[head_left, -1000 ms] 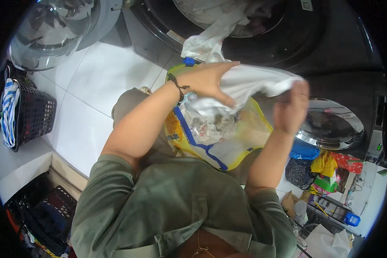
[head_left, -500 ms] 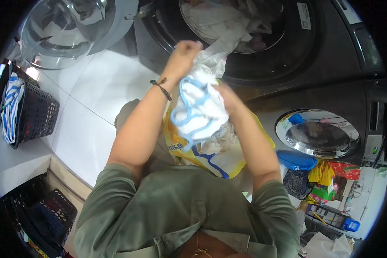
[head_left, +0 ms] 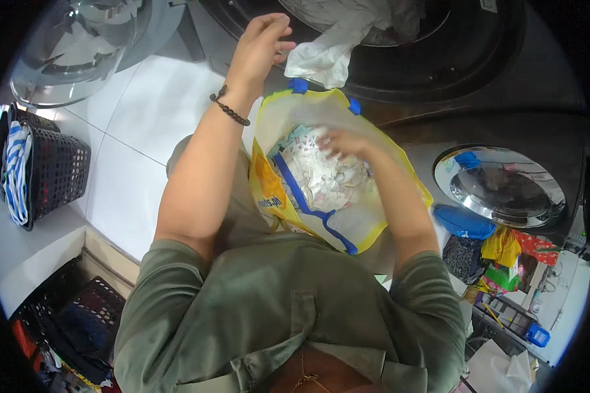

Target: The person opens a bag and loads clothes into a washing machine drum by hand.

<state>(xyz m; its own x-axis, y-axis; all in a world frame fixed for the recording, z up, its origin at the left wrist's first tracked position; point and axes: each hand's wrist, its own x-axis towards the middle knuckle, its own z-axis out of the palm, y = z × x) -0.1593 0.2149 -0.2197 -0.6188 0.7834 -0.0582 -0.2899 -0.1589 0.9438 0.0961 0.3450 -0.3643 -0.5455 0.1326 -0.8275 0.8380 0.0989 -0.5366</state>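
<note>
My left hand [head_left: 262,46] is raised beside the dryer opening [head_left: 478,46], its fingers loosely bent and apart, holding nothing. Just right of it, white cloth [head_left: 320,64] spills over the rim from a pile inside the drum [head_left: 393,19]. My right hand [head_left: 344,143] is inside a big yellow-edged bag [head_left: 406,196], fingers spread on or just over pale, crumpled fabrics [head_left: 324,173]. The bag stands between my legs, with blue handles.
The glass door [head_left: 72,52] swings out at upper left. A perforated basket [head_left: 56,170] holds striped cloth on the left, another dark basket [head_left: 78,327] lower left. A second machine's round door [head_left: 495,187] is at right, above colourful bags [head_left: 465,223] and assorted items.
The white, blue-trimmed cloth that both hands held is out of them. My left hand has risen toward the dryer; my right hand has let go and sits in the bag, fingers spread.
</note>
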